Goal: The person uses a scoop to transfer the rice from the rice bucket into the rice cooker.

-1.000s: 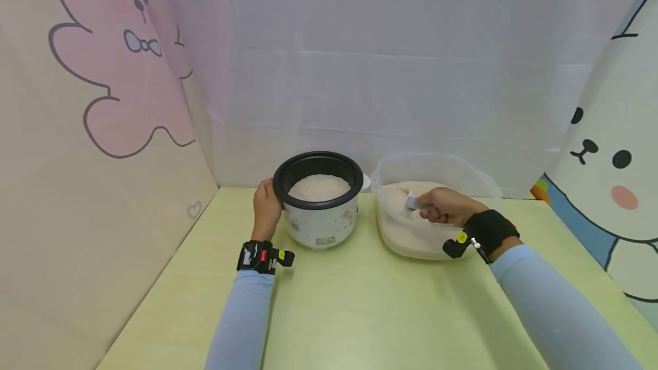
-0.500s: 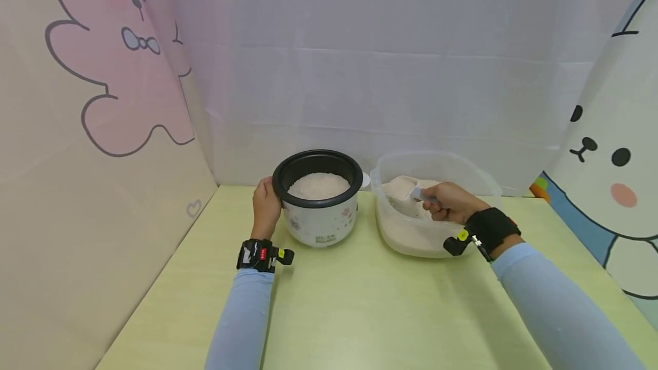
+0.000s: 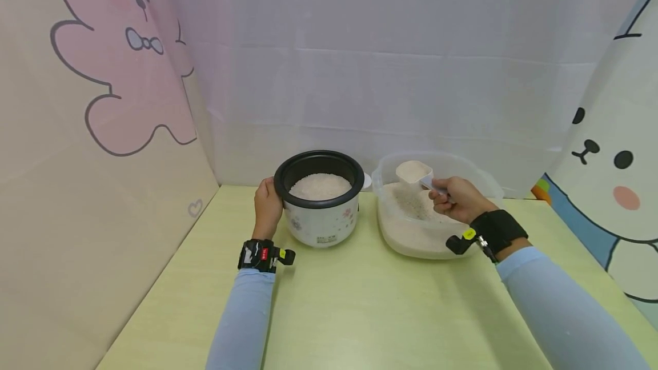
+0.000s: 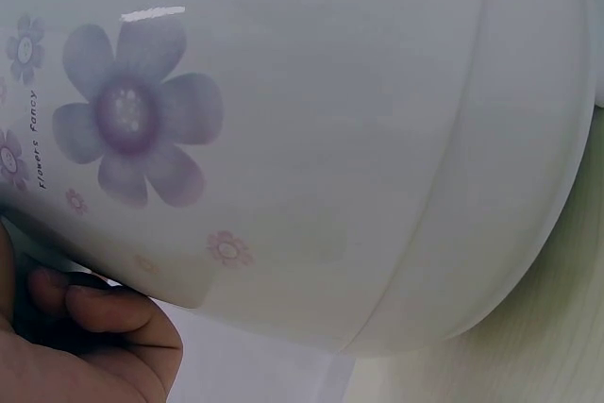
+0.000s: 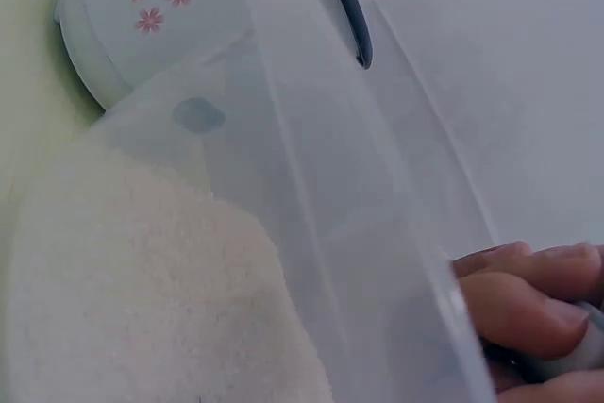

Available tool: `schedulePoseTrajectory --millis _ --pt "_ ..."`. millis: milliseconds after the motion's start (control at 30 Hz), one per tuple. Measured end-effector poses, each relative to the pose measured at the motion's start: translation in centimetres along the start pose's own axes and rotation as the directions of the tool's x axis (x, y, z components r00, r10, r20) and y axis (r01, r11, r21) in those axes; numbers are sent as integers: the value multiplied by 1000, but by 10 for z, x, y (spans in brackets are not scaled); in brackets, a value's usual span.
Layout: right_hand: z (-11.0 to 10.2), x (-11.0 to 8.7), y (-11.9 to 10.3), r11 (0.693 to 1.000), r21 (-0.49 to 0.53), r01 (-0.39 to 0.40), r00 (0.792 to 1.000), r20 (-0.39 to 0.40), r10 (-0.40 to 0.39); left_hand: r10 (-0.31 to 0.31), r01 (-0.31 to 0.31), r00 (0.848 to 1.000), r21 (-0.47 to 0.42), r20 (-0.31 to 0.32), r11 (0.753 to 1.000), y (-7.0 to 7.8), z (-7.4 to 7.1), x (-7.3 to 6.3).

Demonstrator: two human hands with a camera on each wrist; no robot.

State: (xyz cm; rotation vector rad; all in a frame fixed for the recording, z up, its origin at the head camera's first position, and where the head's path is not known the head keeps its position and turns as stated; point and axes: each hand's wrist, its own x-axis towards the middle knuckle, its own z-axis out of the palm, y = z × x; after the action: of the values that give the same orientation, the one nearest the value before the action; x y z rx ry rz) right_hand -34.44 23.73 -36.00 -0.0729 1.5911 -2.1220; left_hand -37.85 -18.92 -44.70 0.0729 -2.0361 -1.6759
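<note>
A white rice cooker (image 3: 321,224) with printed flowers stands lidless on the table, rice (image 3: 320,186) heaped inside its black rim. My left hand (image 3: 268,207) grips the cooker's left side just below the rim. In the left wrist view, curled fingers (image 4: 118,318) show against the flowered wall; what they hook around is partly hidden. My right hand (image 3: 459,198) holds a scoop (image 3: 413,173) by its handle, the cup filled with rice. The scoop is above a clear plastic bin (image 3: 488,187) of rice (image 3: 401,240). In the right wrist view only the handle (image 5: 571,354) is visible.
The cooker and bin stand side by side, a white tab (image 3: 366,181) on the cooker's right side close to the bin. Behind them hangs a white curtain (image 3: 329,90). Printed cloth walls close in the left and right of the pale table (image 3: 349,313).
The scoop has risen out of the rice in the bin, now full and level, and the right hand has lifted slightly with it. The left hand and cooker have stayed put.
</note>
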Motion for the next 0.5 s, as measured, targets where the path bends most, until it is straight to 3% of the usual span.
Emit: schedulePoseTrajectory --millis 267,500 --pt "20 -1 -8 990 135 48 998 34 -53 -2 2 1000 -3 7 1000 0 -1 0" --pt "49 0 -15 990 107 89 994 57 -96 -10 10 1000 -7 15 1000 -1 -1 0"
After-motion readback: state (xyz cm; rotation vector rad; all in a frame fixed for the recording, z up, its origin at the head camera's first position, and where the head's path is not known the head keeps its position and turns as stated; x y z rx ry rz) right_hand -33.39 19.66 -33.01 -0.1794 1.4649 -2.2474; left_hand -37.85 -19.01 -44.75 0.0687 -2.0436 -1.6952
